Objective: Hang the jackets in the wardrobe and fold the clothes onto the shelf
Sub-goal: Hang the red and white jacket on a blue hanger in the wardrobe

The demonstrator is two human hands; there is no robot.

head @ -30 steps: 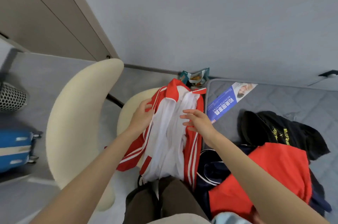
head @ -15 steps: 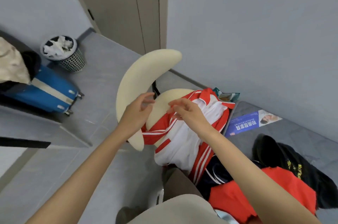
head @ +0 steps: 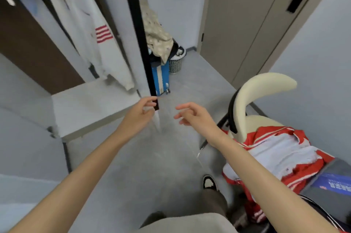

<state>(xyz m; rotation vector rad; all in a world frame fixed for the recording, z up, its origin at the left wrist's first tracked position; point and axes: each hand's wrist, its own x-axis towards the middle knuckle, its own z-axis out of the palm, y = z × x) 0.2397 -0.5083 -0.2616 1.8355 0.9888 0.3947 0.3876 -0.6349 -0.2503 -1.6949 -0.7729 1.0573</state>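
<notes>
Now both hands are off the red-and-white jacket (head: 275, 149); half a second ago they were working at its collar. View has swung left, from chair to wardrobe (head: 28, 46).

- Left hand (head: 141, 111): centre frame, fingers loosely curled, holding nothing. Fingertips sit just by the lower end of the black door edge (head: 136, 23); contact cannot be told through the blur.
- Right hand (head: 191, 114): beside it, a little apart, fingers relaxed and spread, empty.
- Jacket: lies lower right, draped over the seat of the cream chair (head: 266, 88), lining up, well apart from both hands.
- White jacket (head: 85, 23) with red stripes already hangs in the wardrobe, upper left; pale shelf (head: 89, 103) lies below it.
- Blue suitcase (head: 160, 76) and a mesh bin (head: 174, 63) stand on the floor behind the door edge.

Reading: the red jacket is parked, not hung. The reach toward the wardrobe suggests fetching a hanger or moving the door, so the hanging step for this jacket has yet to start.
</notes>
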